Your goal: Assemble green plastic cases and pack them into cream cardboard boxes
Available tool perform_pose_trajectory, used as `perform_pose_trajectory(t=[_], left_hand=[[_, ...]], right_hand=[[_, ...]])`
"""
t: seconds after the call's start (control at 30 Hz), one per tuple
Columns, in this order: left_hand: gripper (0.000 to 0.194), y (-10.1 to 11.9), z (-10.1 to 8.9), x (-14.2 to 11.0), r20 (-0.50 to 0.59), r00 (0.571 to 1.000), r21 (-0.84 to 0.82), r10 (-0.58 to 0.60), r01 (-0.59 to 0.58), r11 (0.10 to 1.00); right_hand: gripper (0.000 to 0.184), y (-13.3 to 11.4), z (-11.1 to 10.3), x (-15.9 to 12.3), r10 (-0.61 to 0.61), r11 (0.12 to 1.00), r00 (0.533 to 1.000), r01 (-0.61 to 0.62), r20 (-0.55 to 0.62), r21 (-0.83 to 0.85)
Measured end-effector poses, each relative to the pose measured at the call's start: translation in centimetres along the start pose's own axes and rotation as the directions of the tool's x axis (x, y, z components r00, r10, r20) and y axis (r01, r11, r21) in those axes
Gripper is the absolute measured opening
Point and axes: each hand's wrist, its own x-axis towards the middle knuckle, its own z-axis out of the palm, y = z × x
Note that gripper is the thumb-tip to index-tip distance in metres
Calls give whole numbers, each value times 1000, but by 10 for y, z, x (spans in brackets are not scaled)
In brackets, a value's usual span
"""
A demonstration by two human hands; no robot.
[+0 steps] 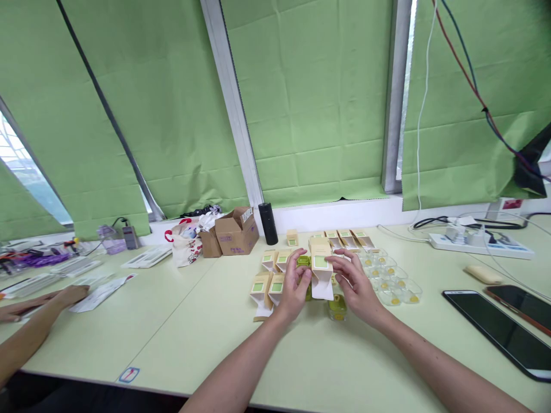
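My two forearms come in from the bottom edge over the pale green table [172, 332]. My left hand [293, 289] and my right hand [356, 287] meet near the middle of it. Between them I hold a small tan carton [321, 272] with a green label, standing upright. The fingers of my left hand are closed on its left side and also touch a small green bottle [303, 261] just behind. The fingers of my right hand are curled on the right side of the carton. Under my right palm a green jar [337, 307] stands on the table.

Just left of my left hand four more cartons [269, 281] of the same kind stand in a group. Right of my right hand is a clear tray [394, 284] with yellow dots in its cells. Further right lie two dark phones [499, 330]. At the far left another person's hand [71, 294] rests on some papers. Behind my hands a row of cartons [344, 238] lies flat, and near the window stand a black cylinder [268, 223] and an open brown box [236, 232]
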Motion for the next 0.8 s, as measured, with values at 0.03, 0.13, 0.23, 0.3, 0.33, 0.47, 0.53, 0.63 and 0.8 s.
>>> perform_pose_trajectory(t=[0.03, 0.13, 0.23, 0.3, 0.33, 0.47, 0.53, 0.63, 0.8], left_hand=[[63, 0, -1, 0, 1, 999, 21, 39, -39, 999], [54, 3, -1, -1, 30, 991, 87, 128, -130, 988], [49, 5, -1, -2, 55, 989, 124, 140, -146, 982], [47, 6, -1, -1, 53, 989, 134, 139, -145, 980], [46, 6, 0, -1, 49, 989, 138, 140, -145, 980], [44, 5, 0, 0, 33, 988, 155, 153, -156, 975], [43, 5, 1, 0, 21, 988, 172, 155, -156, 973], [41, 7, 3, 0, 7, 988, 191, 153, -151, 970], [38, 6, 5, -1, -12, 989, 223, 147, -140, 965]], right_hand=[[32, 0, 0, 0, 8, 1000, 1000, -8, -6, 16], [32, 0, -1, 1, 26, 999, 1000, -26, 3, 43], [32, 0, -2, 1, 20, 999, 1000, -20, 18, 48], [33, 1, -3, 0, 10, 999, 1000, -11, 24, 51], [33, 1, -3, 0, 6, 999, 1000, -8, 29, 53], [35, 1, -4, -1, 14, 997, 999, -17, 52, 71], [36, 1, -4, -1, 21, 997, 998, -25, 57, 76], [36, -1, -4, 0, 26, 997, 998, -30, 60, 71], [38, -1, -4, 0, 29, 997, 997, -33, 66, 69]])
